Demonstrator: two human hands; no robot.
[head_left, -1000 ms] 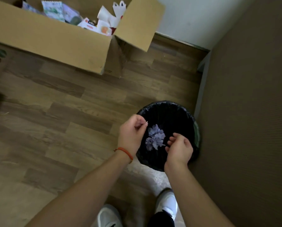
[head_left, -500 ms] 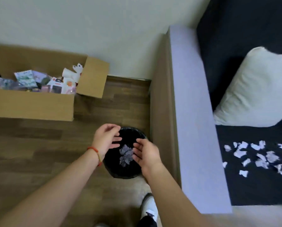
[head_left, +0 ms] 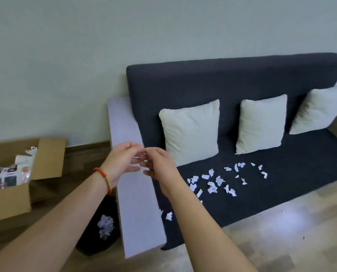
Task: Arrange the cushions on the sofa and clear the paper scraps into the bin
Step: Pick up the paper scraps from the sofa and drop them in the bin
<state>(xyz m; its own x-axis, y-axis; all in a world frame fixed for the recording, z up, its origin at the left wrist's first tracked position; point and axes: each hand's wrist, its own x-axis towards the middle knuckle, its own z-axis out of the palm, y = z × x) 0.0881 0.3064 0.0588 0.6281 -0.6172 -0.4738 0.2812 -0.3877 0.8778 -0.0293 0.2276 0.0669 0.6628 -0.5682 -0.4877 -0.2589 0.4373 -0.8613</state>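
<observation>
Three pale cushions stand upright against the back of the dark sofa [head_left: 261,193]: one on the left [head_left: 191,132], one in the middle [head_left: 260,123], one on the right [head_left: 318,109]. Several white paper scraps [head_left: 214,182] lie on the seat, and one more scrap [head_left: 169,215] lies near the armrest. The black bin [head_left: 97,232], with scraps [head_left: 105,226] inside, stands on the floor left of the armrest. My left hand [head_left: 120,163] and my right hand [head_left: 159,167] meet above the armrest with fingers touching, loosely curled, holding nothing I can see.
The sofa's grey left armrest [head_left: 134,203] runs between the bin and the seat. An open cardboard box [head_left: 16,185] full of packets sits on the wooden floor at the left. Pale floor lies in front of the sofa.
The view has risen from the bin to the whole sofa. Both hands lifted away from the bin and came together above the armrest.
</observation>
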